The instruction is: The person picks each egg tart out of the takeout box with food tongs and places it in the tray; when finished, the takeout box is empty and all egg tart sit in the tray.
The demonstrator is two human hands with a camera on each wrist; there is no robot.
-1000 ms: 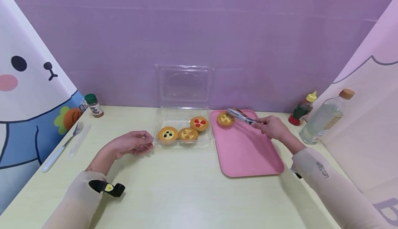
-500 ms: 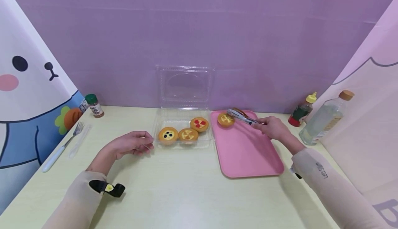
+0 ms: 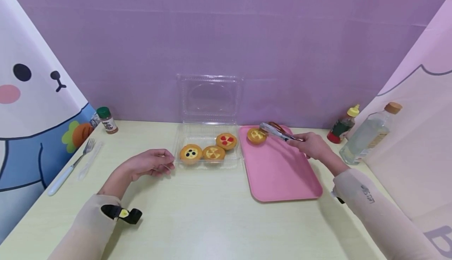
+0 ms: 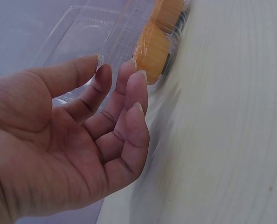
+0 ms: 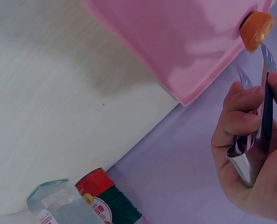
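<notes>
My right hand (image 3: pixel 312 146) grips metal serving tongs (image 3: pixel 277 131) over the pink tray (image 3: pixel 286 177). Their spread tips are beside a round tart (image 3: pixel 255 136) lying at the tray's far left corner. In the right wrist view a small gap separates the tongs (image 5: pixel 243 163) from the tart (image 5: pixel 257 29). My left hand (image 3: pixel 150 164), fingers loosely bent and holding nothing, is by the front left corner of a clear hinged container (image 3: pixel 231 160); whether it touches the plastic I cannot tell. Inside are a tart with dark berries (image 3: pixel 191 153), one with red pieces (image 3: pixel 226 140) and a plain-topped one (image 3: pixel 214 153).
A fork (image 3: pixel 70 170) and a wrapped utensil (image 3: pixel 90 161) lie on the left. Behind them stands a green-capped spice jar (image 3: pixel 107 120). A yellow-topped squeeze bottle (image 3: pixel 341 124) and a large clear bottle (image 3: pixel 369 134) stand at the right. A purple backdrop (image 3: pixel 212 36) rises behind.
The tongs' tips have spread and drawn slightly right, away from the tart, which stays on the tray. My left hand has not moved.
</notes>
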